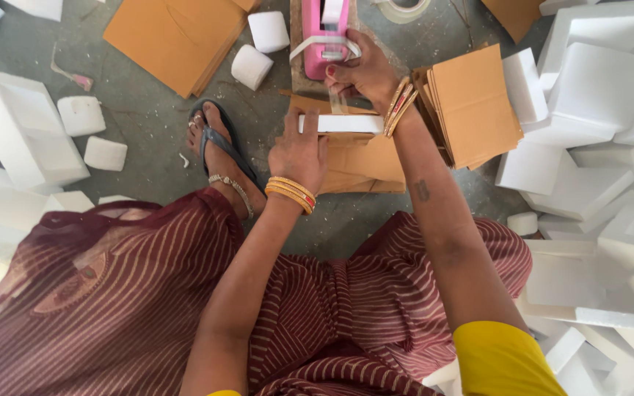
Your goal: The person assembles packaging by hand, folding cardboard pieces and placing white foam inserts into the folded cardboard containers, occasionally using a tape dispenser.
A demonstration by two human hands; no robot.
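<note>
My left hand (299,152) grips a flat white foam slab (346,123) at its left end, holding it over a brown cardboard piece (361,165) on the floor. My right hand (361,73) reaches past the slab to a pink tape dispenser (324,33) and pinches a strip of clear tape (340,101) that runs down toward the slab. Gold and red bangles sit on both wrists. The slab's middle is partly hidden by my right wrist.
Stacks of brown cardboard sheets lie at the top left (174,37) and to the right (471,106). White foam blocks (588,81) pile up along the right side and the left (20,125). My sandalled foot (218,147) rests left of the slab. A tape roll (403,9) lies at the top.
</note>
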